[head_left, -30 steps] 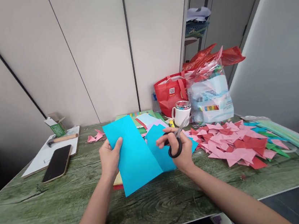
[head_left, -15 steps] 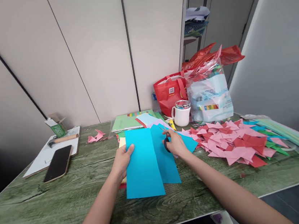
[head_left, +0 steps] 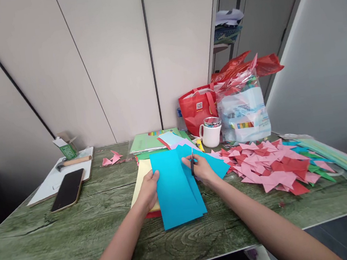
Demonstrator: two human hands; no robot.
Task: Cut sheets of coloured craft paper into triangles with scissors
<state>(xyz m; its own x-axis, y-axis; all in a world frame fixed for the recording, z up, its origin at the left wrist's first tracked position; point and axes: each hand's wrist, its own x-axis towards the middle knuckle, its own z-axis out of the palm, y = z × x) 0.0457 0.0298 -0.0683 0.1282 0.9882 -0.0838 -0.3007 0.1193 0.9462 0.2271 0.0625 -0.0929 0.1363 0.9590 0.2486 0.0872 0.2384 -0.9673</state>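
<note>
My left hand (head_left: 149,188) grips the left edge of a blue paper sheet (head_left: 175,193), thumb on its front face. A second blue piece lies mostly behind that sheet, its right edge showing. My right hand (head_left: 199,167) holds black-handled scissors (head_left: 192,165), with the blades pointing up, and its fingers reach to the sheet's upper right edge. Beyond this hand another blue paper piece (head_left: 217,164) spreads to the right. Under the left hand lies a stack of yellow paper (head_left: 140,178) with red below it.
Folded pink and red paper pieces (head_left: 269,164) are heaped on the right. A white mug (head_left: 211,134), a glue stick (head_left: 200,145) and a red bag (head_left: 197,110) stand behind. To the left are a phone (head_left: 68,190) and a hammer (head_left: 73,161) on a white board.
My left hand has moved right with the blue sheet, which now overlaps more of the piece behind it. More yellow paper shows. The scissors have turned more upright.
</note>
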